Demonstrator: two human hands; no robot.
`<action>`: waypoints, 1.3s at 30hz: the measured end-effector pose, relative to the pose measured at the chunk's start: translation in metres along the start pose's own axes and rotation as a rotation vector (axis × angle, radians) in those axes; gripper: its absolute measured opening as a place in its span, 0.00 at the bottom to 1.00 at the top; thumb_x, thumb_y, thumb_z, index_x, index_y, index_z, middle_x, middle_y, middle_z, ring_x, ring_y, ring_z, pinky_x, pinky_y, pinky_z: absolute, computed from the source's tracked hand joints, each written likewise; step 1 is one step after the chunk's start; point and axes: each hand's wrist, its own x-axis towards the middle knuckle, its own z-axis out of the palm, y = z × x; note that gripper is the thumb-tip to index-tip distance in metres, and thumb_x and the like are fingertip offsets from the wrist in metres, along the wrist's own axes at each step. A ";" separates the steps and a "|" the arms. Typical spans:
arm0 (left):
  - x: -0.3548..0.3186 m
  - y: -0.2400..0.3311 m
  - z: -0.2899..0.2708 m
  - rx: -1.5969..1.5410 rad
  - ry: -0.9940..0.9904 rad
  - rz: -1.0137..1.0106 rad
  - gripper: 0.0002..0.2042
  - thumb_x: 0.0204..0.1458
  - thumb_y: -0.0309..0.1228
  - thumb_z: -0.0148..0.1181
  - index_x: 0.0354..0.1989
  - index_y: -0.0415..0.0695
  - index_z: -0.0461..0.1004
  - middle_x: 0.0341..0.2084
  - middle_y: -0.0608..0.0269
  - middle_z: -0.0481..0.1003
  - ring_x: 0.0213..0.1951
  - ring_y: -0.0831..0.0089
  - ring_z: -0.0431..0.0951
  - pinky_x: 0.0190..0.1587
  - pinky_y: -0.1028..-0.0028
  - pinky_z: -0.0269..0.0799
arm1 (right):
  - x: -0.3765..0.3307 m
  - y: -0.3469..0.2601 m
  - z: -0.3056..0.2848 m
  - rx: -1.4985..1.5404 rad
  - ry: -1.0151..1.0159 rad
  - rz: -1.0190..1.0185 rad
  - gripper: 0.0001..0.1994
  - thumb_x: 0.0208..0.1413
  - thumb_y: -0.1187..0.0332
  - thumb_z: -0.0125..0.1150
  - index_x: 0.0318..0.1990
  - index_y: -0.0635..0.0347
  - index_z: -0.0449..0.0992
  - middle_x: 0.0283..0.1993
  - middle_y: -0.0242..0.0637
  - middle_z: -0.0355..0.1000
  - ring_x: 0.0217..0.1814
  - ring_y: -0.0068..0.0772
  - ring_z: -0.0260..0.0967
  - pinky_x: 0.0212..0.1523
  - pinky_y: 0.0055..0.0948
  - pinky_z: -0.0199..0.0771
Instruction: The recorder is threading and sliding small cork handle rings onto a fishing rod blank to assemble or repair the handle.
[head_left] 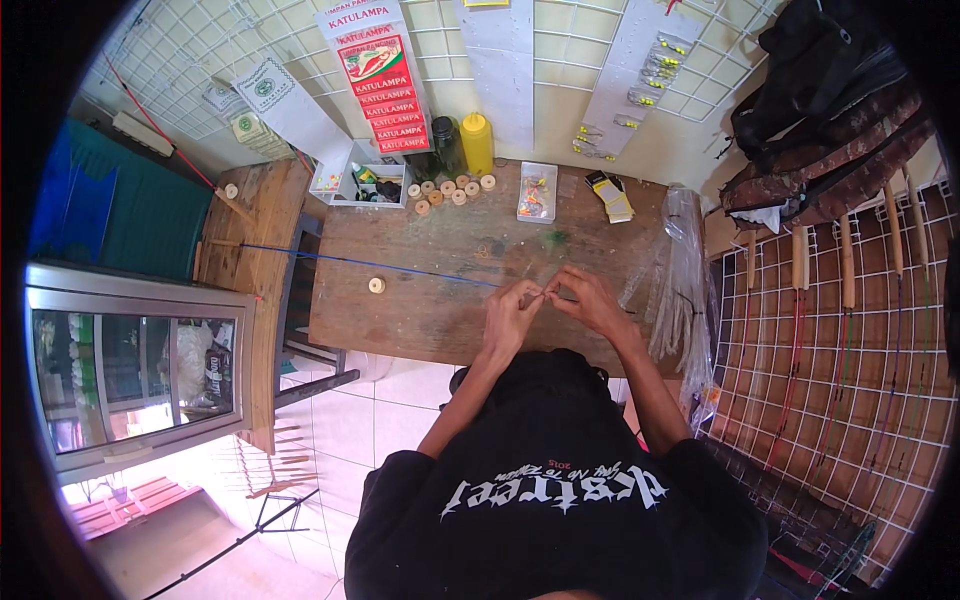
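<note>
A thin blue fishing rod [400, 267] lies across the wooden table, its light wooden handle [221, 243] resting at the left on another wooden surface. Its slim end runs into my left hand [511, 316], whose fingers are pinched around it. Close beside, my right hand [592, 302] meets the left at the fingertips, thumb and forefinger pressed together. Whatever sits between the right fingertips is too small to make out. A round wooden spool [377, 285] stands apart from my hands, on the near side of the rod.
Several spools [459, 197] cluster at the table's back, beside a white box [368, 187] and a yellow bottle [477, 144]. A small tray [537, 193] holds colourful bits. Clear plastic sleeves [680, 290] lie at the right edge. Rods hang on the right-hand grid [825, 360].
</note>
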 end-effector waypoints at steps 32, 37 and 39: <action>0.001 -0.003 -0.002 -0.234 -0.008 -0.080 0.06 0.47 0.21 0.63 0.34 0.42 0.81 0.21 0.69 0.72 0.20 0.86 0.62 0.22 0.81 0.58 | -0.006 0.001 0.019 0.018 0.153 0.036 0.05 0.51 0.73 0.62 0.35 0.62 0.74 0.33 0.38 0.71 0.36 0.42 0.72 0.37 0.37 0.71; -0.001 -0.007 0.001 -0.364 -0.052 -0.208 0.06 0.51 0.24 0.63 0.37 0.42 0.80 0.22 0.75 0.73 0.22 0.90 0.62 0.23 0.84 0.57 | -0.007 0.004 0.019 0.016 0.177 0.037 0.06 0.50 0.71 0.62 0.35 0.59 0.73 0.34 0.37 0.72 0.37 0.45 0.73 0.35 0.39 0.72; 0.001 -0.007 0.004 -0.526 -0.053 -0.325 0.08 0.52 0.25 0.63 0.41 0.40 0.78 0.26 0.73 0.76 0.24 0.91 0.66 0.26 0.85 0.60 | -0.008 0.003 0.019 0.035 0.180 0.042 0.06 0.50 0.70 0.62 0.35 0.59 0.73 0.34 0.37 0.71 0.36 0.45 0.72 0.36 0.39 0.72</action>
